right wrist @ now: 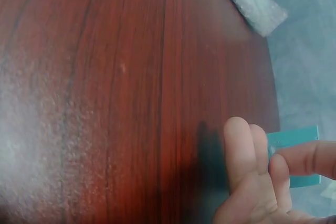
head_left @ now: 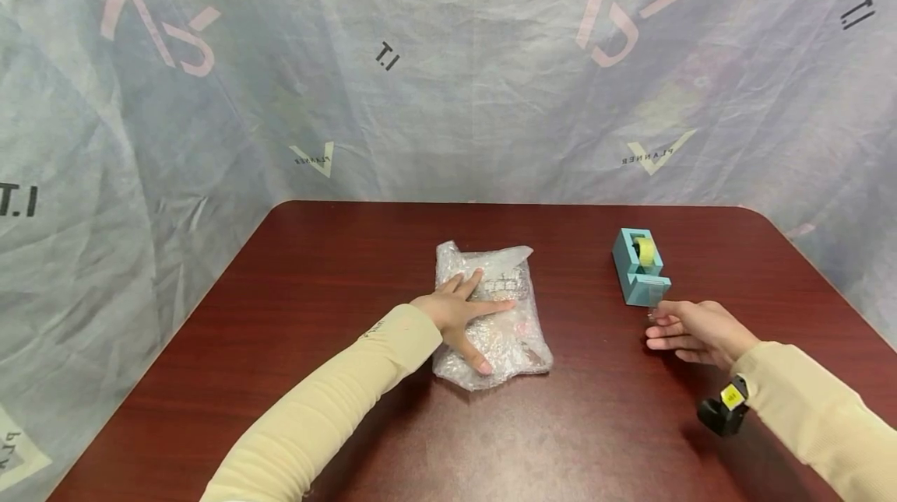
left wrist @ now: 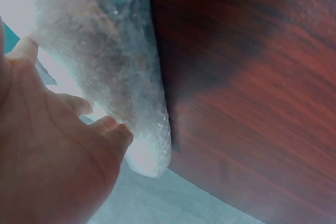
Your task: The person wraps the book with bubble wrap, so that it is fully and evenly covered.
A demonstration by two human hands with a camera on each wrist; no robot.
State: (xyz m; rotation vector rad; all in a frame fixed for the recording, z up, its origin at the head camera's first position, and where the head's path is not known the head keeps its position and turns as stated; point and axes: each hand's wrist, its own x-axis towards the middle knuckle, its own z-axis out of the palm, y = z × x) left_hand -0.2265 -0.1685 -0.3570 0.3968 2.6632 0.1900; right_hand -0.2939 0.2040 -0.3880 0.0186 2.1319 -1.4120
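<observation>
A flat package in bubble wrap [head_left: 515, 331] lies mid-table, with some printed marks showing through the film. My left hand [head_left: 459, 317] rests on it, fingers spread wide. In the left wrist view, the fingertips touch the bubble wrap [left wrist: 121, 61] beside the palm [left wrist: 58, 145]. To the right stands a light-blue tape dispenser [head_left: 634, 288] with a yellowish roll [head_left: 645, 251]. In front of it, my right hand [head_left: 701, 331] pinches the end of a short clear tape strip [head_left: 656, 296] between thumb and index finger. The other fingers [right wrist: 239, 142] are extended.
The dark red wooden table [head_left: 336, 268] has rounded far corners. A grey printed cloth [head_left: 434, 97] hangs behind it and along the sides. On the right wrist sits a small black device [head_left: 725, 408] with a yellow label.
</observation>
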